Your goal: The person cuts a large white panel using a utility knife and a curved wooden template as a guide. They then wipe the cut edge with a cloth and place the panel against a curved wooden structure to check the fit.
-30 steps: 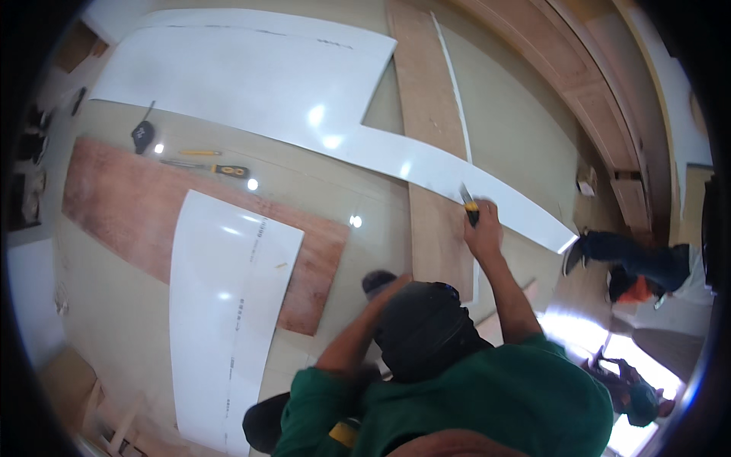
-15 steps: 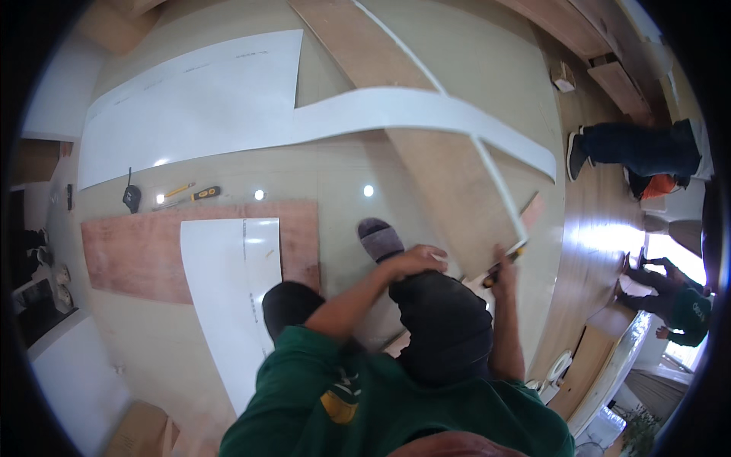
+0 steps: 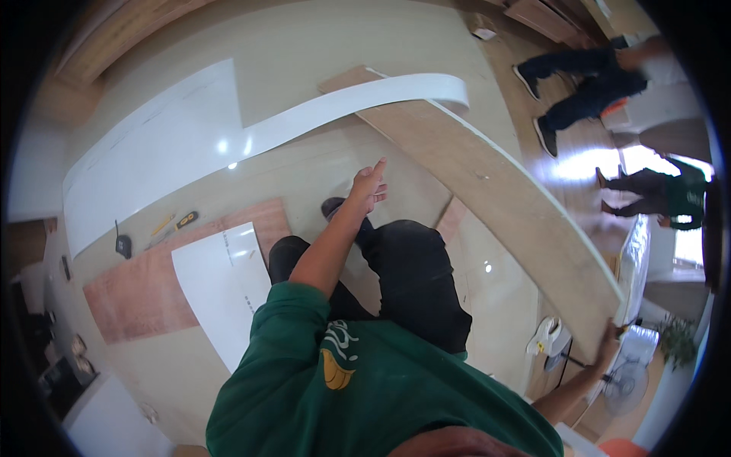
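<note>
The person wears a green short-sleeved shirt [image 3: 381, 381] across the lower middle of the frame, with white lettering [image 3: 341, 335] above a rounded yellow emblem [image 3: 336, 372], left of centre. Black trousers [image 3: 419, 282] and dark, round-toed footwear [image 3: 331, 206] show centrally. Both hands [image 3: 368, 189] are bare.

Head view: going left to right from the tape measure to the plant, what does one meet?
Black tape measure, yellow pencil, the person's left hand, reddish wood strip, the person's right hand, leafy plant.
</note>
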### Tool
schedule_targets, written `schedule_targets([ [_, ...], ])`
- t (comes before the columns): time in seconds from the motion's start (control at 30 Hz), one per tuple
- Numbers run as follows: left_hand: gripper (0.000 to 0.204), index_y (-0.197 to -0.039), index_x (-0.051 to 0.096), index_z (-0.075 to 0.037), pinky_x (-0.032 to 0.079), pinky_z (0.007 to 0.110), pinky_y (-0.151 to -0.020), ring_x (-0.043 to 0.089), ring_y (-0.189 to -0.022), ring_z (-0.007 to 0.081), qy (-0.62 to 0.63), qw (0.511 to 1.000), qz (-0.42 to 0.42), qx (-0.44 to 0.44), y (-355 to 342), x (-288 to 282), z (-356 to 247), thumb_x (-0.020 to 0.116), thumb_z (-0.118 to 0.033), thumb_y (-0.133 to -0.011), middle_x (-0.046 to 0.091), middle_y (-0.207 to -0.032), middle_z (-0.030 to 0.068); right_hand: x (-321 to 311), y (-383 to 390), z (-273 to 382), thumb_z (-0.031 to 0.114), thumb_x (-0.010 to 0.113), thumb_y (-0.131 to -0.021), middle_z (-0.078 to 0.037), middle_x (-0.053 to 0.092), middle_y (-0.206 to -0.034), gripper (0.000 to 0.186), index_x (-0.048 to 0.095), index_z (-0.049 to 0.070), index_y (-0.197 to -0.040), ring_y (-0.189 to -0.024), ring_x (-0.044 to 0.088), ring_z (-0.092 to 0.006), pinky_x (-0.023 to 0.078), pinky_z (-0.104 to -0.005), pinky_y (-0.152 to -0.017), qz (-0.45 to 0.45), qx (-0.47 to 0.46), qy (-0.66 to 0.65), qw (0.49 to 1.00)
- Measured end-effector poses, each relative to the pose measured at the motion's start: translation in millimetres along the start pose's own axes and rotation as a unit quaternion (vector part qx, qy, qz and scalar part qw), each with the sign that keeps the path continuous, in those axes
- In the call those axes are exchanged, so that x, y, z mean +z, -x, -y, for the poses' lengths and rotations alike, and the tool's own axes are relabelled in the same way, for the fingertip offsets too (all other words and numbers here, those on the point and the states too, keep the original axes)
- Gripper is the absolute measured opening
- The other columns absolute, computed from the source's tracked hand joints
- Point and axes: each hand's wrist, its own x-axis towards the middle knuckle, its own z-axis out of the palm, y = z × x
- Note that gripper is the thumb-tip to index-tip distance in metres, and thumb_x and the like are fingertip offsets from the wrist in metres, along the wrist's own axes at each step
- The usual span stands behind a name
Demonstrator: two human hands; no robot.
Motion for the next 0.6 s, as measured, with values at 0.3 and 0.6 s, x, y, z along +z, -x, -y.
schedule_targets([
  [0.3, 0.112, -0.151, -0.015, -0.008, 0.038, 0.057, -0.106, 0.03, -0.137, 0.0468, 0.029, 0.959, 0.238, -0.149, -2, 137, 38, 0.057, -0.065, -0.087, 0.022, -0.152, 0.0274, -279, 134, 50, 0.039, 0.059, -0.096, -0.009, 0.058, -0.116, 0.051, 0.054, -0.002, -0.126, -0.103, 0.052, -0.0175, 0.041, -0.0319, -0.092, -0.152, -0.065, -0.14, 0.976],
  [0.6, 0.089, -0.151, -0.012, -0.007, 0.035, 0.063, -0.106, 0.034, -0.132, 0.0527, 0.072, 0.929, 0.267, -0.246, 11, 196, 81, 0.037, -0.059, -0.098, 0.023, -0.151, 0.0297, -343, 269, -84, 0.036, 0.059, -0.098, -0.008, 0.06, -0.108, 0.043, 0.056, 0.0, -0.122, -0.097, 0.054, -0.0162, 0.042, -0.0326, -0.089, -0.201, -0.089, -0.1, 0.97],
])
